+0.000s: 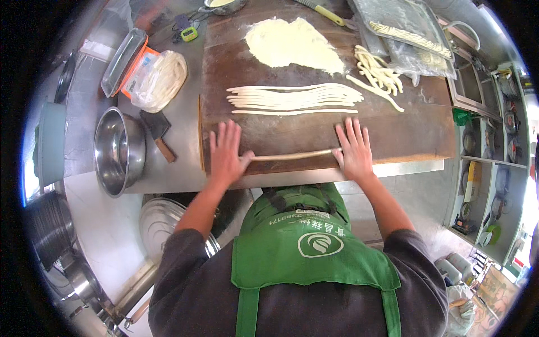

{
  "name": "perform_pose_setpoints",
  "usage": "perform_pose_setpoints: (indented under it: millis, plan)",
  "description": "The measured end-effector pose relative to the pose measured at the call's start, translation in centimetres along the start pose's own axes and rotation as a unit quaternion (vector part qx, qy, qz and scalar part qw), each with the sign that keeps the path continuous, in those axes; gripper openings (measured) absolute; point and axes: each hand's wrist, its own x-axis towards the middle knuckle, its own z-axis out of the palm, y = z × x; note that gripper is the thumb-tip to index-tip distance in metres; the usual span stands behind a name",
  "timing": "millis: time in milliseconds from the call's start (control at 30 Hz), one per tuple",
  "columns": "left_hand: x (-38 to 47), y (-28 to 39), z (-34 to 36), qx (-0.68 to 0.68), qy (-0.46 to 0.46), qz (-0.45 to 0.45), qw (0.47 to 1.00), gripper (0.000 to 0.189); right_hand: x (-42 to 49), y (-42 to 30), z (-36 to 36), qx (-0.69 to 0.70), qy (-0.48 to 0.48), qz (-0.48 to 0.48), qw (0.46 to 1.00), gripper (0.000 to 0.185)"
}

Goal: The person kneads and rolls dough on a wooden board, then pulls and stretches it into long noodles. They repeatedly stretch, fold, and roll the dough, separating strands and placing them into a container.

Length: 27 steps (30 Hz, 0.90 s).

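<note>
A thin dough rope (294, 156) lies along the near edge of the wooden board (421, 135). Flat over its left end rests my left hand (227, 151), fingers spread and pointing away from me. At the right end my right hand (354, 148) lies palm down in the same way, thumb by the rope. Both palms hide the rope's ends. Beyond my hands, several rolled dough strands (294, 97) run side by side, with one separate strand (294, 112) nearest me. A heap of shorter dough strips (374, 71) sits to the right.
Flour (290, 44) covers the board's far middle. Left of the board are a cleaver (158, 128), a steel bowl (120, 151), bagged dough (162, 80) and a green timer (189, 34). A tray with twisted dough (410, 40) stands far right, near a yellow-green-handled tool (328, 14).
</note>
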Motion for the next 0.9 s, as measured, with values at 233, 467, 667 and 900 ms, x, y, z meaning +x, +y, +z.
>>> perform_pose_setpoints:
  millis: [233, 467, 667, 900]
  plan:
    - [13.0, 7.5, -2.4, 0.088, -0.005, 0.143, 0.986, 0.099, 6.9, -1.5, -0.4, -0.015, 0.094, -0.030, 0.995, 0.076]
    - [4.5, 14.4, 2.7, -0.092, 0.003, 0.223, 0.970, 0.090, -2.0, -3.4, 0.3, 0.022, -0.046, -0.087, 0.995, 0.083]
    - [11.6, 11.4, 1.6, 0.022, 0.045, 0.126, 0.991, 0.094, 5.6, 0.8, 0.0, -0.012, 0.123, -0.030, 0.992, 0.079]
    - [-1.8, 5.3, -0.4, -0.040, -0.112, 0.093, 0.989, 0.095, -5.0, 1.1, -1.3, 0.050, -0.070, -0.027, 0.996, 0.083]
